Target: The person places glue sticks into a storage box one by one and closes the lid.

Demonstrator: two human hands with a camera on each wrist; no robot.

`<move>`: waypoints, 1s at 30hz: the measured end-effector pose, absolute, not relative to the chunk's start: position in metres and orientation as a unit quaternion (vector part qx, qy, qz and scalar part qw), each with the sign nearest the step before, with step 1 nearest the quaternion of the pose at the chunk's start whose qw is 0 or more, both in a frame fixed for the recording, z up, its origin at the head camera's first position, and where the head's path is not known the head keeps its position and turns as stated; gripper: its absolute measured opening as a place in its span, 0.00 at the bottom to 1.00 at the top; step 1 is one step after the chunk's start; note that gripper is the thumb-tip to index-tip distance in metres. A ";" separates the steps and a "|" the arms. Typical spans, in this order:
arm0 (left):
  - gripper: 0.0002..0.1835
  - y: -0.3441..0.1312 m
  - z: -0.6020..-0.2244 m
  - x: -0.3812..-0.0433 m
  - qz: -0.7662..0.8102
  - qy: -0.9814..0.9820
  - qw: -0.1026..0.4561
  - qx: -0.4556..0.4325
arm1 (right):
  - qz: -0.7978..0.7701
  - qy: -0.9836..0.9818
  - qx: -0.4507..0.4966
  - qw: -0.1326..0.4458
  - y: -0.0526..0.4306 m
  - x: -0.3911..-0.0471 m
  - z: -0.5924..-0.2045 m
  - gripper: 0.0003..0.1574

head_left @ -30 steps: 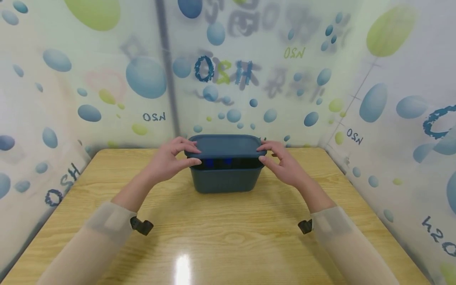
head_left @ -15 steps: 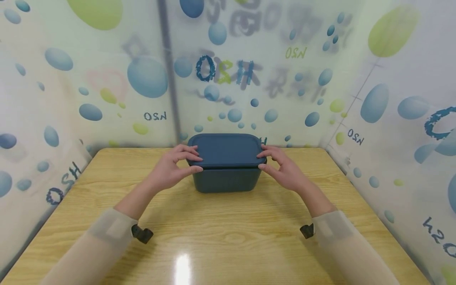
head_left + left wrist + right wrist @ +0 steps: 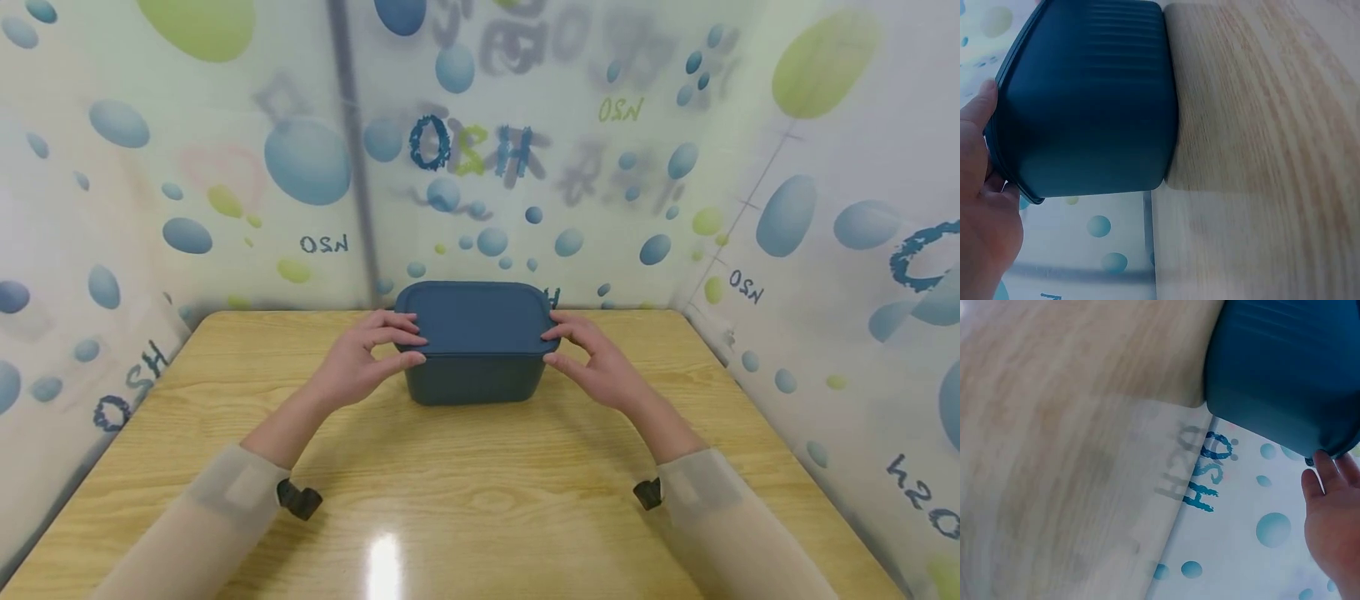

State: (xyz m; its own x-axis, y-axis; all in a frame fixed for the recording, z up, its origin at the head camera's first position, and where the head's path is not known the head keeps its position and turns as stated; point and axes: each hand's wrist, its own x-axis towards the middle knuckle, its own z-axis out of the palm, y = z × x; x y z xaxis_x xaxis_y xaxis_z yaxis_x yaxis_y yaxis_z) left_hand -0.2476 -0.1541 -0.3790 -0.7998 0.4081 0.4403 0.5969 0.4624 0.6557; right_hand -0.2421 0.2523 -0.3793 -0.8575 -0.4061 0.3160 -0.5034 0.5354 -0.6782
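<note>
A dark blue storage box [image 3: 476,383] stands on the wooden table, its flat blue lid [image 3: 483,317] lying level over the top. At the lid's left end, my left hand [image 3: 354,367] holds the edge, fingers on top and thumb at the front rim. My right hand [image 3: 606,368] grips the opposite end in the same way. In the left wrist view, the thumb [image 3: 986,100] lies at the rim of the ribbed box wall [image 3: 1097,112]. Fingertips [image 3: 1322,464] reach the rim's corner in the right wrist view. The inside of the box is hidden beneath the lid.
The wooden table [image 3: 487,500] runs back to a printed curtain [image 3: 487,200] close behind the box. More of this curtain hangs along the left and right sides. Black straps with small devices [image 3: 300,498] sit at both wrists.
The lid's front edge has come down onto the box, covering the dark gap that showed beneath it. Both hands have lowered slightly with it and keep their hold at the two ends.
</note>
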 end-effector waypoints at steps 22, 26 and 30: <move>0.50 -0.165 -0.374 -0.272 -0.417 -0.886 0.000 -0.202 | 0.426 -0.880 0.207 0.004 0.247 -0.265 -0.374 0.39; 0.54 -0.167 -0.378 -0.276 -0.430 -0.882 -0.039 -0.190 | 0.451 -0.870 0.193 -0.051 0.249 -0.269 -0.377 0.44; 0.53 -0.168 -0.380 -0.276 -0.437 -0.879 -0.053 -0.183 | 0.479 -0.854 0.194 -0.066 0.250 -0.271 -0.380 0.44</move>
State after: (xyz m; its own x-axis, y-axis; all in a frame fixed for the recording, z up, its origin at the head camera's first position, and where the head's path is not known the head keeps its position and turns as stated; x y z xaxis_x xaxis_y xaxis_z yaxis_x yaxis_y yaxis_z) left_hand -0.2762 -0.1675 -0.3800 -0.9277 0.3673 0.0665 0.2745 0.5508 0.7882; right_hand -0.2711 0.2495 -0.3800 -0.9162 -0.3942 0.0719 -0.2668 0.4665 -0.8433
